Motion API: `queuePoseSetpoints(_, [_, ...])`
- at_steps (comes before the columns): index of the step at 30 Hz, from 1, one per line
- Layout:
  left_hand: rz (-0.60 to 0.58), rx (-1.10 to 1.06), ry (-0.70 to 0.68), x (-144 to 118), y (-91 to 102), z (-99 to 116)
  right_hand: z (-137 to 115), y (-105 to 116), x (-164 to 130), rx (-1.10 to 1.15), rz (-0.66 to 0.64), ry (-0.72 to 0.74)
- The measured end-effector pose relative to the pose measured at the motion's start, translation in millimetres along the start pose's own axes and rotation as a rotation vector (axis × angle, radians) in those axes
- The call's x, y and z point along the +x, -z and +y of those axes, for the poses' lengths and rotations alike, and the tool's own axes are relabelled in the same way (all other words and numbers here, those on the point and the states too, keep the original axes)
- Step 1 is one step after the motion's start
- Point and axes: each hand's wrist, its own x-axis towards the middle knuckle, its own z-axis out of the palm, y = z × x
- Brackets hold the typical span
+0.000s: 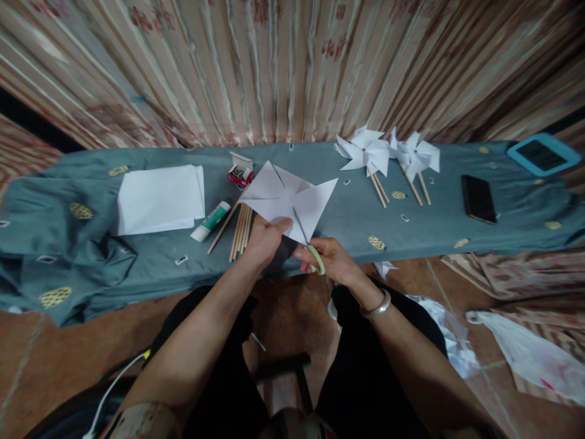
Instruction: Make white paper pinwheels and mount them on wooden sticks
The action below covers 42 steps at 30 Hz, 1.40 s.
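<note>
The cut white paper square [287, 198] hangs over the teal-covered table's [347, 213] near edge, pinched by the left hand [265, 239]; the right hand [329, 259] grips green-handled scissors [311, 244] cutting into it; wooden sticks [241, 227] lie just beside.

Matt white paper [287, 198] in hand; wooden sticks [241, 228] at nine o'clock lie on soft teal cloth [347, 213]; a glossy black phone [478, 198] at three.

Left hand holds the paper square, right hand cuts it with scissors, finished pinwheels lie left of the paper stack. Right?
Not quite. The head view shows the finished pinwheels lying far right of the paper stack. The rest stands: left hand holds the paper square, right hand cuts with scissors.
</note>
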Motion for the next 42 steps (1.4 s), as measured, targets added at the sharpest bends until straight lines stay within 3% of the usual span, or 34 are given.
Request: queuePoseSetpoints(42, [-0.028, -0.027, 0.026, -3.3, 0.5, -1.8, 0.7, -0.8, 2.9, -0.03, 0.074, 0.015])
